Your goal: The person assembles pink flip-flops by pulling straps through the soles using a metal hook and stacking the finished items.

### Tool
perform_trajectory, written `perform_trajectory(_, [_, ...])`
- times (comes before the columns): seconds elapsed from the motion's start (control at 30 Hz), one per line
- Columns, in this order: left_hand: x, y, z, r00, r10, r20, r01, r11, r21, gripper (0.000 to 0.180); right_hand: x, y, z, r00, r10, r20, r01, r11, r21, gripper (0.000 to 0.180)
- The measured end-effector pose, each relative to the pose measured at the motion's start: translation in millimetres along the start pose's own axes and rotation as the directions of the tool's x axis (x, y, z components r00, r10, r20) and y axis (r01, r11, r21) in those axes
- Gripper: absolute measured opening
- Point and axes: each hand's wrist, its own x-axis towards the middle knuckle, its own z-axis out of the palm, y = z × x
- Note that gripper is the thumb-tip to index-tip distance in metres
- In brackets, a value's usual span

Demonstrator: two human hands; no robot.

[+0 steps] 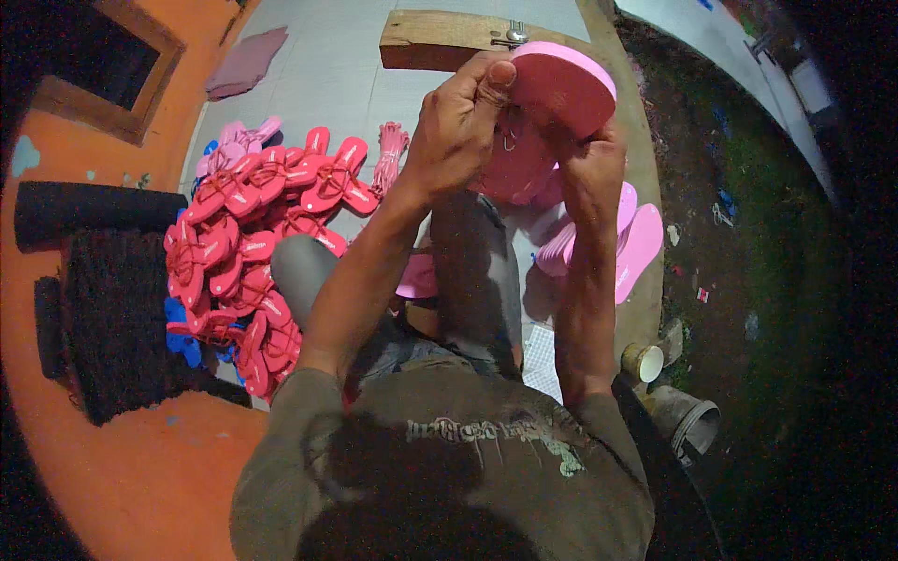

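Observation:
A flip-flop sole (566, 93), red on one face with a light pink edge, is held up in front of me in both hands. My left hand (465, 120) grips its left side, with the thumb up near the edge. Closed on its lower right is my right hand (594, 168), its fingers partly hidden. More red sole surface (514, 173) shows between my wrists; whether it belongs to the same piece I cannot tell. A small pale loop (510, 140) shows beside the left fingers. Just beyond the sole lies a wooden beam (430, 42) with a metal fitting (512, 36).
Many red flip-flops (267, 182) are heaped on the left, beside a bundle of pink straps (390, 154). Light pink soles (640, 245) lie at the right. A dark mat (122, 318) rests against the orange wall (187, 467). Buckets (687, 421) stand beyond the tiled floor's right edge.

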Motion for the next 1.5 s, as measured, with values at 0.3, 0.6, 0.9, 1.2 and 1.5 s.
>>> perform_trajectory(0.3, [-32,45,10,0.934,0.351,0.063,-0.345,0.843,0.412,0.028,106,0,8,0.873,-0.483,-0.066,0.477,0.874,-0.090,0.025])
perform_trajectory(0.6, [-47,33,1,0.997,-0.076,0.010,0.072,0.970,0.234,0.027,-38,-2,-31,0.981,0.128,0.145,-0.141,0.986,0.083,0.022])
perform_trajectory(0.9, [-27,-18,-39,0.987,-0.160,0.023,0.160,0.987,-0.003,0.033,-23,39,-3,0.993,0.019,-0.119,0.009,0.973,0.232,0.029])
perform_trajectory(1.2, [-94,-56,-51,0.683,-0.647,-0.338,0.191,0.605,-0.773,0.032,-41,65,36,0.862,0.493,0.123,-0.368,0.439,0.820,0.028])
perform_trajectory(1.5, [-101,-32,-109,0.813,-0.497,-0.303,0.489,0.865,-0.109,0.024,-43,9,61,0.900,-0.372,0.228,0.433,0.827,-0.358,0.015])
